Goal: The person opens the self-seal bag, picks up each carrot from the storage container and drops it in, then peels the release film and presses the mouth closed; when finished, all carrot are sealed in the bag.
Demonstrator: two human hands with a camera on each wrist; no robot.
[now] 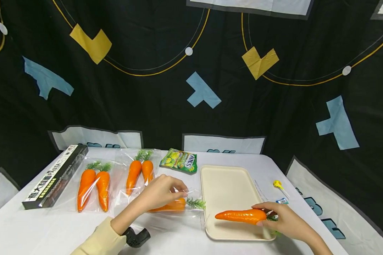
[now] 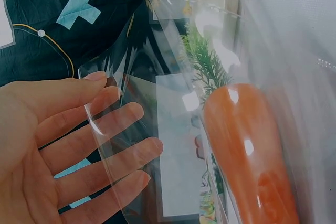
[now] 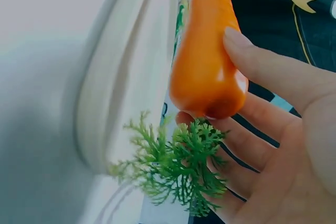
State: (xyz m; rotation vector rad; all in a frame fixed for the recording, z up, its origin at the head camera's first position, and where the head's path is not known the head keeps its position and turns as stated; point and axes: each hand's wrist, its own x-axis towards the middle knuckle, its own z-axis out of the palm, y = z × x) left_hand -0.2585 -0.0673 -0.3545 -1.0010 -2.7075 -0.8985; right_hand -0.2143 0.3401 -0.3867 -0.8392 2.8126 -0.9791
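Holding a loose orange plastic carrot (image 1: 239, 216) over the cream rectangular tray (image 1: 225, 184), right hand (image 1: 282, 219) pinched its leafy end.

Head view: left hand (image 1: 161, 193) rested on a clear plastic bag (image 1: 175, 205) with one carrot inside; fingers looked relaxed, not gripping. Two more clear bags (image 1: 94, 186) lay to the left, two carrots in each. Tray held only the loose carrot's tip side. Left wrist view: left fingers (image 2: 100, 129) were spread straight behind the transparent film, bagged carrot (image 2: 249, 156) beside them. Right wrist view: thumb (image 3: 273, 72) and fingers clamped the carrot's thick end (image 3: 207, 61) above the green fronds (image 3: 178, 166), beside the tray rim (image 3: 121, 87). Risk, as judged: the smooth carrot could roll off the shallow tray; the slack bag could slide under a flat palm.
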